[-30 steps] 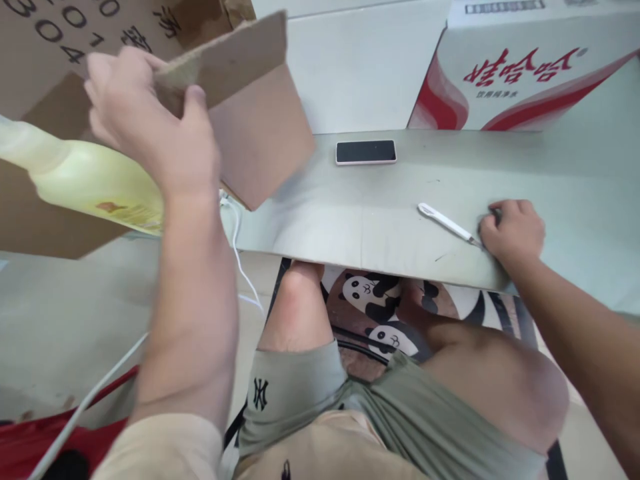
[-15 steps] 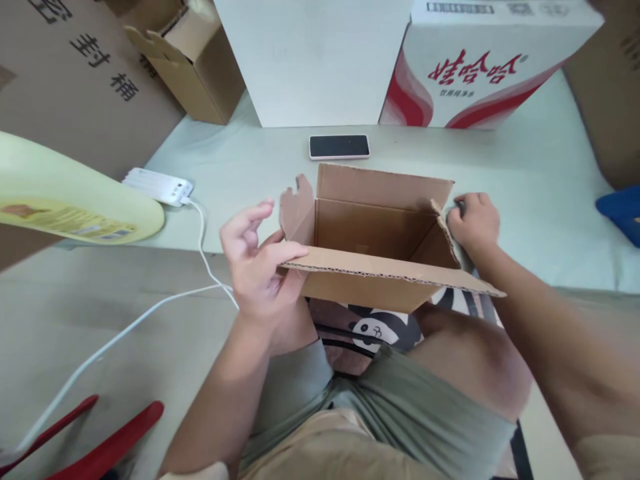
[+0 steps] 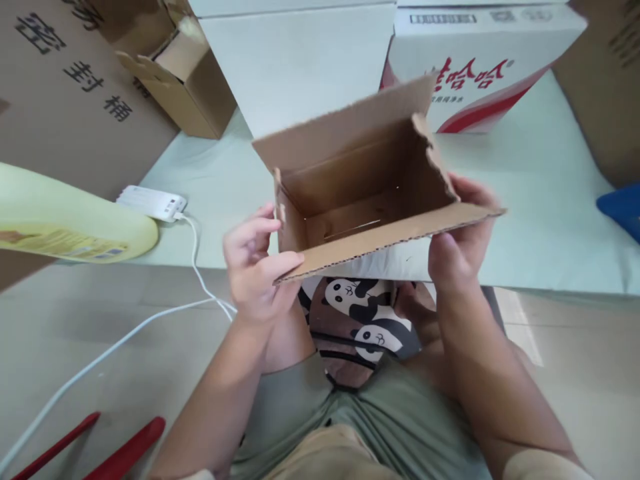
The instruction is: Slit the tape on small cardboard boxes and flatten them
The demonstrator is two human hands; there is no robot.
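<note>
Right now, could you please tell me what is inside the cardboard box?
I see no contents in the cardboard box, just brown walls and part of its bottom; the near flap covers the rest.

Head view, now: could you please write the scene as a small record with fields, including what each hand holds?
Held thing: open cardboard box, mouth facing the camera, tilted
Left hand: grips the box's left end, thumb on top of the front flap
Right hand: grips the right end, thumb under the front flap
Box bottom: visible, with a thin bright slit
Left side: pale yellow bottle; white power bank with white cable
Behind: white carton with red lettering
</note>
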